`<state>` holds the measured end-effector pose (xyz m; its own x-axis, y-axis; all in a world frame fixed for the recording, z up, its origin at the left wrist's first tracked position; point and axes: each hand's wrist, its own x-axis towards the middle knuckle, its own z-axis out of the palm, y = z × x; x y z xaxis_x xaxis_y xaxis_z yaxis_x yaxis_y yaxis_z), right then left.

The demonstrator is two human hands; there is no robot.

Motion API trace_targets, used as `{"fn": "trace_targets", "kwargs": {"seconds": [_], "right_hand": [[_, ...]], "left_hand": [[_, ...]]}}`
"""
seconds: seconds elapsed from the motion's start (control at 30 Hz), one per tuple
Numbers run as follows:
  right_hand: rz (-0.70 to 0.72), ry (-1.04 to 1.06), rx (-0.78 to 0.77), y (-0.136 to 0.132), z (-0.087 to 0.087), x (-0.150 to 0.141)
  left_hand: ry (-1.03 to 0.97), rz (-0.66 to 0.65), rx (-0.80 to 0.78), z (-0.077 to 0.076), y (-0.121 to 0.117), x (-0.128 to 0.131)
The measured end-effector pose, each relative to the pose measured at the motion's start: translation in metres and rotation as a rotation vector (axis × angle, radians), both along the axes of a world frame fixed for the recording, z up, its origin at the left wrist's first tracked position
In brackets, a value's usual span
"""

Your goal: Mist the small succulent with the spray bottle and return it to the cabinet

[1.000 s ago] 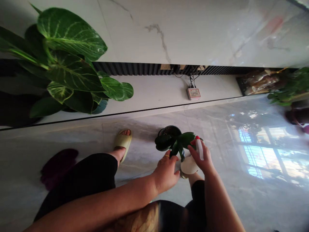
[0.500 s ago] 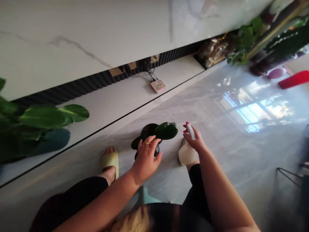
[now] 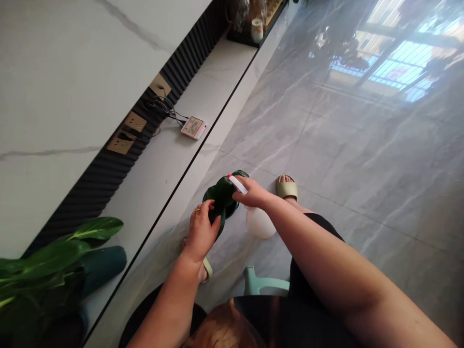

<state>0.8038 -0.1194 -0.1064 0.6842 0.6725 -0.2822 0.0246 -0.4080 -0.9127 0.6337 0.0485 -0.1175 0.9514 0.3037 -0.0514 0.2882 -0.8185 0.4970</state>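
Note:
A small dark green plant in a black pot stands on the grey floor in front of me. My left hand pinches one of its leaves between thumb and fingers. My right hand is wrapped round the neck of a white spray bottle with a red-tipped nozzle, held right beside the plant and pointing at it. My two feet in pale slippers rest on the floor to either side of the pot.
A low white ledge runs along the marble wall at left, with wall sockets, cables and a small box. A large leafy plant in a teal pot sits at bottom left. A pale green stool leg shows under me.
The view has swung right and tilted. My left hand slid from the top of the plant to a lower leaf, and the spray bottle moved in close against the plant.

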Motion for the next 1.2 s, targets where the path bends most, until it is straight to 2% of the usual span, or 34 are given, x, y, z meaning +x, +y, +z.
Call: {"fn": "trace_targets", "kwargs": {"seconds": [0.13, 0.33, 0.47, 0.67, 0.77, 0.9, 1.07, 1.2], "right_hand": [[0.038, 0.081, 0.025, -0.007, 0.007, -0.001], [0.131, 0.109, 0.099, -0.008, 0.011, -0.007], [0.216, 0.127, 0.172, -0.006, 0.014, -0.01], [0.28, 0.162, 0.21, -0.005, 0.018, -0.015], [0.232, 0.101, 0.166, -0.007, 0.022, -0.012], [0.059, -0.019, 0.103, -0.013, 0.033, -0.003], [-0.06, 0.006, 0.045, -0.019, 0.046, 0.001], [-0.079, 0.038, -0.001, -0.021, 0.052, 0.001]], "left_hand": [[-0.167, -0.067, -0.036, -0.002, -0.004, 0.007], [-0.143, -0.134, -0.136, -0.007, -0.007, 0.013], [-0.191, -0.154, -0.082, -0.009, -0.005, 0.017], [-0.221, -0.105, 0.006, -0.006, -0.008, 0.019], [-0.205, -0.075, 0.041, -0.005, -0.009, 0.018], [-0.168, -0.104, 0.008, -0.003, -0.004, 0.017], [-0.174, -0.106, -0.037, 0.001, 0.005, 0.014], [-0.144, -0.111, -0.024, 0.003, 0.011, 0.007]]}}
